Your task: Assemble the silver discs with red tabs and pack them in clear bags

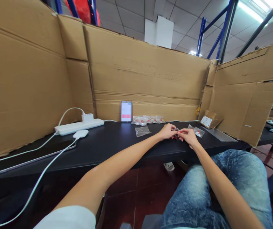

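While the left hand [168, 131] and right hand [187, 136] have fingers clamped on a small clear-and-red piece [176, 130], plastic bags [148, 120] lie at their ten o'clock on the surface [107, 143].

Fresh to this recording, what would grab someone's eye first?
Probably the left hand and right hand, meeting over the black table and pinching a small, partly red item. Then the cardboard wall behind, with a lit screen upright at its foot and clear bags showing red beside it.
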The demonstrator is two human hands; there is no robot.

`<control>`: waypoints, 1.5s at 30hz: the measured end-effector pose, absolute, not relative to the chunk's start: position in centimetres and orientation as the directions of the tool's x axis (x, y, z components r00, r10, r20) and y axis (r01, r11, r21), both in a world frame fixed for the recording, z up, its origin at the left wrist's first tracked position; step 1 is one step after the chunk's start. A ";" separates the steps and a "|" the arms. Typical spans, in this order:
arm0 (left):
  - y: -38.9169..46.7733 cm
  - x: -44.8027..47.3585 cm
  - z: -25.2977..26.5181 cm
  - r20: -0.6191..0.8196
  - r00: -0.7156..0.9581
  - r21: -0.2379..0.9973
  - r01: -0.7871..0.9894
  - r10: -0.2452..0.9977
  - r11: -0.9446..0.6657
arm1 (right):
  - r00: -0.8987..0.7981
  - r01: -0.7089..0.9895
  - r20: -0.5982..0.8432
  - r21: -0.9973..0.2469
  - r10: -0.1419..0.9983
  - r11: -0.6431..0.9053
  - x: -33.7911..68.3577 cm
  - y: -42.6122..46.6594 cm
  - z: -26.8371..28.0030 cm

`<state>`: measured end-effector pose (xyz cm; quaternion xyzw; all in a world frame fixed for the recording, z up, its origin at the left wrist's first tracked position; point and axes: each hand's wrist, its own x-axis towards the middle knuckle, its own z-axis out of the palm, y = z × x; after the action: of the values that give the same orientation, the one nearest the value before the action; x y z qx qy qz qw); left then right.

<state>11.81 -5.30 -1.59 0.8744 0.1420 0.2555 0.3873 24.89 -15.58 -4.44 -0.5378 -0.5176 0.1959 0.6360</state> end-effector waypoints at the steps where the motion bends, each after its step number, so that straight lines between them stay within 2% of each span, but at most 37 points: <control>1: -5.3 11.8 -1.6 0.347 0.826 0.747 0.043 0.445 -0.663 | 0.387 0.288 0.443 -0.891 0.808 0.351 24.9 -15.6 -4.4; 12: -5.0 12.1 -1.6 0.363 0.818 0.737 0.041 0.447 -0.675 | 0.427 0.221 0.438 -0.899 0.791 0.378 25.3 -15.3 -4.5; 18: -5.1 12.1 -1.5 0.321 0.821 0.755 0.079 0.472 -0.651 | 0.443 0.221 0.447 -0.895 0.777 0.388 25.3 -15.5 -4.4; 26: -5.1 12.0 -1.6 0.335 0.821 0.738 0.077 0.463 -0.670 | 0.452 0.151 0.391 -0.919 0.802 0.364 25.3 -15.5 -4.6; 37: -5.5 12.0 -1.5 0.334 0.841 0.764 0.023 0.426 -0.645 | 0.463 0.343 0.474 -0.875 0.749 0.341 25.8 -14.9 -5.0; 45: -5.9 11.9 -1.1 0.255 0.876 0.823 0.026 0.409 -0.568 | 0.449 0.473 0.516 -0.830 0.729 0.296 26.0 -14.7 -5.0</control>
<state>11.92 -5.90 -1.07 0.8590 0.1267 0.2141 0.4474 25.97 -14.74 -4.98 -0.5842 -0.5146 0.1033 0.6190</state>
